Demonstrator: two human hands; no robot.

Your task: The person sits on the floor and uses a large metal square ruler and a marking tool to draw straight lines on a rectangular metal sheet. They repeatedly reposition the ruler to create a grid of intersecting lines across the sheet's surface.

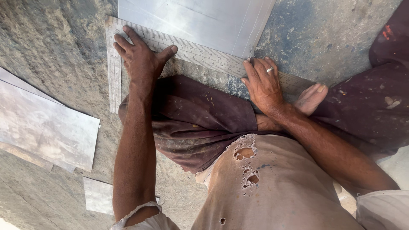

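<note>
Hands press steel square and metal sheet on rough concrete floor

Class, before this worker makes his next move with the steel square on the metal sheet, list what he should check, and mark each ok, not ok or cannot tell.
1. Left hand pressing flat on the corner of the steel square: ok.
2. Right hand pressing flat on the long arm of the square: ok.
3. Long arm lying along the near edge of the metal sheet: ok, though exact alignment: cannot tell.
4. A marking tool in hand: not ok, both hands hold nothing.
5. Bare foot away from the sheet's edge: ok, it lies behind the square.
6. Cut sheet pieces on the concrete floor lie apart from the work: ok.
</note>
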